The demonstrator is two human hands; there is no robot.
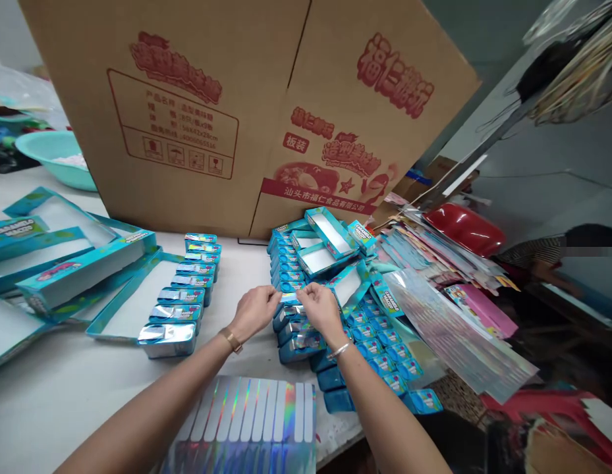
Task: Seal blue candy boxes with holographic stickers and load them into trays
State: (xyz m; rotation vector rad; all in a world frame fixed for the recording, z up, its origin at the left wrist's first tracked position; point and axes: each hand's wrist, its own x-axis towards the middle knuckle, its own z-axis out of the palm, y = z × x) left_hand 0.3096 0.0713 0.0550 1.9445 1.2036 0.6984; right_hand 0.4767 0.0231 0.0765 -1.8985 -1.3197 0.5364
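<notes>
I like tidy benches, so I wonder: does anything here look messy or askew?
Yes. The open teal boxes lie tilted and jumbled on the right pile, unlike the neat row of boxes at left; a holographic sheet overhangs the table edge.

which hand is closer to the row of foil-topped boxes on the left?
Left. The left hand sits just right of the foil-topped row; the right hand is farther right, both pinching a small box between them.

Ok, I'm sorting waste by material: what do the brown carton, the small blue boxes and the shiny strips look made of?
Brown carton: matte corrugated cardboard, creased fold. Small blue boxes: probably glossy printed card, some silvery-topped. Shiny strips: likely holographic film, rainbow glare.
</notes>
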